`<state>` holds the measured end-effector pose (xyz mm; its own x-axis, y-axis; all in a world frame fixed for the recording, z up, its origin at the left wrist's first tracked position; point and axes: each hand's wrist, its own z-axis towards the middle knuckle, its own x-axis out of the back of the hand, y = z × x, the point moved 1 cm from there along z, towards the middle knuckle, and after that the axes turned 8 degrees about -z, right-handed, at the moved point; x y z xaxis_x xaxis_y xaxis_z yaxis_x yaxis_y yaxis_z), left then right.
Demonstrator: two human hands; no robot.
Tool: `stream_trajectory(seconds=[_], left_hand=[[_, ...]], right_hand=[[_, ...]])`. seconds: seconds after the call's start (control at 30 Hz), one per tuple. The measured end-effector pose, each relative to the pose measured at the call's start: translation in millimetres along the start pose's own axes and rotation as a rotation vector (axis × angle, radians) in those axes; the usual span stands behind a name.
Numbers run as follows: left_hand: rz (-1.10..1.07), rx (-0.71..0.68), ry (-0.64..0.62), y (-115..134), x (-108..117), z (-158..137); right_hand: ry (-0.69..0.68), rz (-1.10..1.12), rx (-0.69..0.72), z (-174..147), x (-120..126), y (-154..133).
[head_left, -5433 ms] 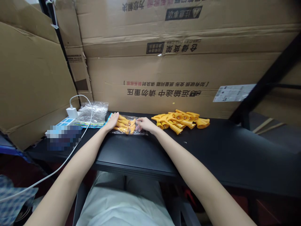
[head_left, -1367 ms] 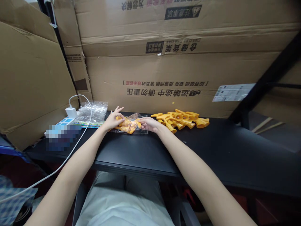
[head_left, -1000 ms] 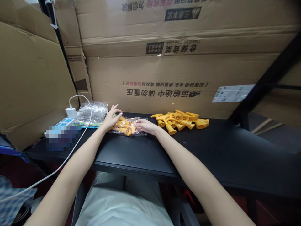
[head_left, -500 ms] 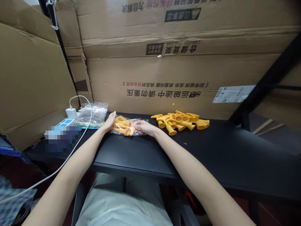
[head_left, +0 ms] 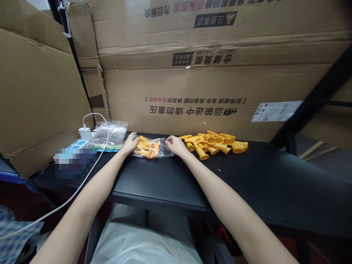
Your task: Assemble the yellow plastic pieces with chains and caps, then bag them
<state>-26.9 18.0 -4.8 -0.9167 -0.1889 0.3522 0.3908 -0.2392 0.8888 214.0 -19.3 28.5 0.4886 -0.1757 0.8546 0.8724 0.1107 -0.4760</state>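
A clear plastic bag (head_left: 162,149) lies on the black table with several orange-yellow plastic parts (head_left: 147,146) inside, each with a flared, funnel-like end. At the bag's left end is my left hand (head_left: 130,143), its fingers closed on the edge. My right hand (head_left: 173,143) pinches the bag's right end, where the film is slack and holds no parts. Just right of that hand, a loose pile of matching orange-yellow parts (head_left: 211,141) rests on the table.
Flat clear plastic bags (head_left: 111,134) lie at the left, beside a power strip (head_left: 78,143) with a white charger (head_left: 85,133). Its white cable (head_left: 95,167) runs down past my left forearm. Cardboard (head_left: 176,84) walls the back, and a black post (head_left: 310,93) slants at the right.
My right hand has moved right, from beside the parts to the bag's end, and the film there is now stretched flatter. My left hand stays at the left end.
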Motion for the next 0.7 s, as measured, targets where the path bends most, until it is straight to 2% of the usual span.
stream_trajectory(seconds=[0.03, 0.1, 0.27, 0.43, 0.53, 0.63, 0.7], left_hand=[[0.017, 0.004, 0.015, 0.2, 0.7, 0.8], [0.049, 0.006, 0.052, 0.1, 2.9, 2.3], [0.081, 0.025, 0.112, -2.0, 9.2, 4.0], [0.115, 0.049, 0.102, -2.2, 10.4, 4.2], [0.069, 0.022, 0.088, -1.9, 7.4, 4.2], [0.016, -0.024, 0.068, -2.7, 2.0, 2.7], [0.018, -0.052, 0.036, -4.2, -2.2, 0.5]], right_hand=[[0.096, -0.128, -0.008, 0.7, 6.2, 4.2], [0.199, -0.33, -0.042, 1.1, 17.0, 13.5], [0.155, -0.552, -0.172, 1.2, 25.8, 31.6], [0.125, -0.602, -0.168, 4.7, 18.0, 38.9], [0.172, -0.596, -0.124, 5.1, 18.2, 36.5], [0.221, -0.488, -0.088, 3.8, 24.0, 24.9], [0.179, -0.329, -0.107, 2.1, 28.4, 14.8]])
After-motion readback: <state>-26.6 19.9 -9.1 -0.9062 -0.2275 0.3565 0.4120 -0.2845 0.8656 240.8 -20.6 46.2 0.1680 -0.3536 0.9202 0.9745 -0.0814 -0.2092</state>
